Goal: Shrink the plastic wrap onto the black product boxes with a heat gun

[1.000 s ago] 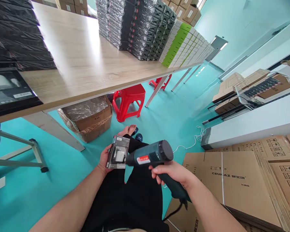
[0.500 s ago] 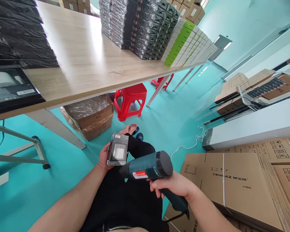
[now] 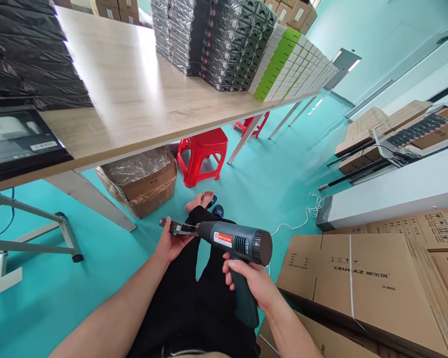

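My left hand (image 3: 170, 244) is closed on a small dark product box (image 3: 179, 228), turned so that a narrow side faces up. In my right hand (image 3: 246, 273) is a dark green heat gun (image 3: 229, 238) with a red and white label, gripped by its handle. The gun's nozzle points left at the box's right end; whether they touch I cannot tell. Both hands are above my lap, over black trousers.
A long wooden table (image 3: 134, 119) bears stacks of film-wrapped black boxes (image 3: 224, 49) and white-green boxes (image 3: 280, 69). Beneath are an open carton (image 3: 145, 191) and a red stool (image 3: 203, 149). Flattened cartons (image 3: 343, 283) lie at right; a white cable (image 3: 302, 219) crosses the floor.
The box in my left hand has turned from its broad printed face to a narrow side. The heat gun has moved up a little and its nozzle has tilted upward.
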Motion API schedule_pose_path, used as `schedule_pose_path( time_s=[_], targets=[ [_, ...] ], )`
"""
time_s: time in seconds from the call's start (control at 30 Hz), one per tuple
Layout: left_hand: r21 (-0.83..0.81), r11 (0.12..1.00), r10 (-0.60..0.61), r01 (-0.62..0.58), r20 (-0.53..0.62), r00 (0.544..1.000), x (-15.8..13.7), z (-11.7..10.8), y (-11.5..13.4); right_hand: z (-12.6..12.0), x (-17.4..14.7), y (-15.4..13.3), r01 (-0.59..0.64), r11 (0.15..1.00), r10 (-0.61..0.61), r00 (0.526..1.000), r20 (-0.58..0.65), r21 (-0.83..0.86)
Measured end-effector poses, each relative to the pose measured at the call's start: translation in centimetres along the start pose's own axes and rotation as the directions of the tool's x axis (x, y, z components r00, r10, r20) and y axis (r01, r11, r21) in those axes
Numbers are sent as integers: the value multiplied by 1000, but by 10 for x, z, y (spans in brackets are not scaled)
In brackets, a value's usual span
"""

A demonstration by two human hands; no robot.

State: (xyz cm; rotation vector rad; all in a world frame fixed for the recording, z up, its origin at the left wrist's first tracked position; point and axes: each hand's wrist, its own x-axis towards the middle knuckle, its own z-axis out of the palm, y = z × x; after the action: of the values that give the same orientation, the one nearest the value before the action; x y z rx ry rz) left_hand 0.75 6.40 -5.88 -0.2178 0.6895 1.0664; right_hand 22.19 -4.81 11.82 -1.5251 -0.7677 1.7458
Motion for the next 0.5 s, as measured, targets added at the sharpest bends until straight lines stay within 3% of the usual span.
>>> schedule_pose_path(
  time_s=[0.1,0.2,0.3,0.37,0.5],
  targets=[
    [0,1000,16,-16,-10,1000,3,-3,0,-1,2,-2,-54,997,57,997,51,-52],
    [-4,1000,18,-18,14,1000,6,-5,-1,4,2,1,7,1000,-5,991,136,-17],
    [-2,1000,8,-8,-10,1000,7,-6,-1,6,4,4,67,998,-67,998,11,7],
    [-4,1000,7,-7,-46,999,6,-6,-1,3,4,3,29,999,-31,999,-44,-28],
    [-28,1000,1,-3,-75,997,6,-6,0,-1,1,4,-26,999,29,995,91,-32]
  ],
)
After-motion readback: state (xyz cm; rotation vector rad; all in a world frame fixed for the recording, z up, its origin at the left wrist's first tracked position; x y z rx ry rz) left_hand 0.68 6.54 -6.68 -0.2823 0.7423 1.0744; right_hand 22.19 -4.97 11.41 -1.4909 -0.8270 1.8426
